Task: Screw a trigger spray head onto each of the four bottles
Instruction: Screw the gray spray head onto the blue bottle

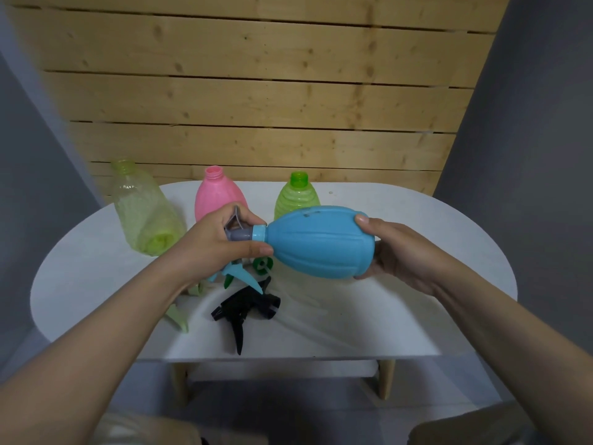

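Between both hands [224, 242], blue bottle [317, 242]

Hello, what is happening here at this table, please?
A person is fitting a grey spray head onto a blue bottle, held sideways above the white table. The left hand grips the head at the bottle's neck; the right hand holds the bottle's base. Three bottles, pale green, pink and green, stand at the back with open necks. A black spray head and some coloured ones lie on the table.
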The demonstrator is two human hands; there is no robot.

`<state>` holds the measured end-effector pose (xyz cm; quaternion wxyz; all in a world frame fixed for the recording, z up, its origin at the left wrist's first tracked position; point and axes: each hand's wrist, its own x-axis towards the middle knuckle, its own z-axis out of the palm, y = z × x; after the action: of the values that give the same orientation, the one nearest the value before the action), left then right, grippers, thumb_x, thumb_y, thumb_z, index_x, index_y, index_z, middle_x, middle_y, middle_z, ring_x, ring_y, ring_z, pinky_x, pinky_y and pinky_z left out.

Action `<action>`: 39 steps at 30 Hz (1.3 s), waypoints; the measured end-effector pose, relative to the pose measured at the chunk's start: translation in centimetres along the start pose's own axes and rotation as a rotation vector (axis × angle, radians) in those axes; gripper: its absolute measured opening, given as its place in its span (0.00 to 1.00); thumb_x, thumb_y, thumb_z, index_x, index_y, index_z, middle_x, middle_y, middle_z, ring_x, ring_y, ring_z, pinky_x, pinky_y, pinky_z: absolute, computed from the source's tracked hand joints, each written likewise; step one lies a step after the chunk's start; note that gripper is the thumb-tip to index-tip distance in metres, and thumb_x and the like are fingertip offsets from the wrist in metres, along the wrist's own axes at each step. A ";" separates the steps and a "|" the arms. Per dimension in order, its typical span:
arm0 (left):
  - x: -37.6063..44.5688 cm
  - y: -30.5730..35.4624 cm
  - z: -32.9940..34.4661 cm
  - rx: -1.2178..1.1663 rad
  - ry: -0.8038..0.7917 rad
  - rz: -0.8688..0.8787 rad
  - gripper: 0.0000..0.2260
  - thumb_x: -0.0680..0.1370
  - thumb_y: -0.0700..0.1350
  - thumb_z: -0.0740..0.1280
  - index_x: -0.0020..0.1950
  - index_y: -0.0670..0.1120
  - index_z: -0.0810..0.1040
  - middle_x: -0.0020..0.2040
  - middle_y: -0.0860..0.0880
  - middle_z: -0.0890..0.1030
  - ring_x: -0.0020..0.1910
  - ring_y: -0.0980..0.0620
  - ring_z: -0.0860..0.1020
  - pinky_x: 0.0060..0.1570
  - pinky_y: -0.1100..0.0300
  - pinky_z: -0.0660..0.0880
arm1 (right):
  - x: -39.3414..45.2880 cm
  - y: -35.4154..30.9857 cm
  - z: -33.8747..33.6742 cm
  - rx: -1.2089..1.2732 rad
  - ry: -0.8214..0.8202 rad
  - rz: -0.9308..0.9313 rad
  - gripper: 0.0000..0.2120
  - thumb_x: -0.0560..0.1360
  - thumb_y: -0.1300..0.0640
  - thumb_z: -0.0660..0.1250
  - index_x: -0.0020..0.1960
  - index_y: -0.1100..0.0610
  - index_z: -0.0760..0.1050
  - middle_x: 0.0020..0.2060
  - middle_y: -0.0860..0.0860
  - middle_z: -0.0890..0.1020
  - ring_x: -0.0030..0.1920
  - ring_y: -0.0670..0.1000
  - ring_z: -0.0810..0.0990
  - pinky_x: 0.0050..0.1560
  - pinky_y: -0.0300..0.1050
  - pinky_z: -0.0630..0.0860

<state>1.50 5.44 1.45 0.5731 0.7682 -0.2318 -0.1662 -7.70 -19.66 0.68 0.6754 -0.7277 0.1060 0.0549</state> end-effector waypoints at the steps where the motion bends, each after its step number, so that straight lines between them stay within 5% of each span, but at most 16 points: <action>1: -0.1 0.1 0.0 0.004 -0.006 0.009 0.13 0.64 0.38 0.75 0.43 0.47 0.74 0.41 0.50 0.81 0.36 0.56 0.79 0.35 0.66 0.77 | 0.0 -0.1 0.1 0.003 -0.014 0.014 0.23 0.69 0.42 0.65 0.57 0.55 0.79 0.56 0.63 0.82 0.50 0.61 0.81 0.51 0.57 0.79; 4: -0.2 0.3 0.2 0.012 -0.003 0.027 0.14 0.63 0.41 0.76 0.44 0.46 0.75 0.38 0.51 0.80 0.32 0.58 0.78 0.30 0.69 0.74 | -0.3 -0.3 0.1 -0.055 -0.023 0.022 0.23 0.71 0.39 0.65 0.58 0.54 0.78 0.54 0.66 0.81 0.52 0.65 0.82 0.51 0.56 0.80; 7: 0.2 0.3 0.4 0.048 0.024 0.019 0.13 0.65 0.40 0.76 0.44 0.46 0.76 0.35 0.52 0.79 0.27 0.61 0.75 0.26 0.70 0.70 | -0.8 -0.5 0.0 -0.262 0.056 -0.077 0.25 0.71 0.37 0.61 0.62 0.48 0.74 0.57 0.56 0.82 0.53 0.55 0.83 0.54 0.47 0.80; 10: 0.8 0.1 1.1 0.138 -0.016 0.024 0.16 0.62 0.44 0.78 0.45 0.47 0.77 0.38 0.50 0.80 0.33 0.58 0.78 0.32 0.66 0.74 | -1.2 -0.7 0.4 -0.671 0.075 -0.229 0.35 0.63 0.35 0.70 0.68 0.40 0.66 0.64 0.43 0.74 0.60 0.45 0.75 0.59 0.38 0.72; 14: 1.3 0.2 2.6 0.176 -0.032 0.097 0.17 0.61 0.42 0.79 0.46 0.47 0.78 0.40 0.51 0.79 0.36 0.59 0.77 0.37 0.67 0.76 | -1.0 -1.3 2.0 -1.061 0.069 -0.265 0.42 0.58 0.37 0.76 0.68 0.41 0.65 0.60 0.40 0.75 0.58 0.46 0.72 0.58 0.44 0.71; 18: 1.8 0.6 2.9 0.076 0.007 0.145 0.17 0.65 0.41 0.76 0.51 0.51 0.78 0.46 0.52 0.82 0.41 0.63 0.79 0.42 0.71 0.76 | -0.5 -1.4 0.7 -0.935 0.135 -0.204 0.34 0.57 0.40 0.76 0.60 0.42 0.68 0.53 0.44 0.79 0.51 0.48 0.78 0.51 0.49 0.77; 23: 2.7 1.3 4.0 -0.438 -0.027 0.085 0.19 0.69 0.45 0.69 0.59 0.47 0.76 0.56 0.48 0.83 0.56 0.50 0.81 0.54 0.57 0.78 | 0.3 -1.4 -1.4 -0.548 0.212 -0.170 0.27 0.64 0.50 0.77 0.58 0.47 0.69 0.46 0.46 0.80 0.43 0.46 0.81 0.38 0.40 0.76; 27: 3.8 2.4 5.8 -0.576 -0.088 0.064 0.22 0.70 0.45 0.66 0.63 0.48 0.70 0.64 0.49 0.77 0.61 0.51 0.78 0.56 0.52 0.77 | 1.3 -1.2 -1.6 -0.485 0.260 -0.205 0.28 0.64 0.50 0.77 0.60 0.45 0.69 0.50 0.42 0.79 0.46 0.43 0.80 0.40 0.37 0.75; 33: 5.5 3.0 8.6 -0.565 -0.110 0.091 0.15 0.71 0.44 0.68 0.56 0.55 0.74 0.58 0.55 0.80 0.60 0.54 0.78 0.56 0.59 0.77 | 2.8 0.0 -2.1 -0.543 0.275 -0.186 0.29 0.62 0.49 0.78 0.59 0.48 0.70 0.51 0.45 0.79 0.49 0.45 0.79 0.49 0.46 0.78; 39: 7.4 2.0 11.4 -0.409 -0.027 0.010 0.22 0.77 0.43 0.64 0.70 0.54 0.65 0.68 0.47 0.73 0.57 0.58 0.76 0.60 0.61 0.71 | 4.6 1.0 -3.4 -0.617 0.571 -0.188 0.34 0.61 0.44 0.76 0.63 0.50 0.67 0.57 0.50 0.76 0.52 0.52 0.78 0.52 0.54 0.77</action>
<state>1.40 -8.22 0.12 0.7149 0.6323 -0.2047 -0.2171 -3.68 -23.48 -1.05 0.3718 -0.8880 0.2006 -0.1816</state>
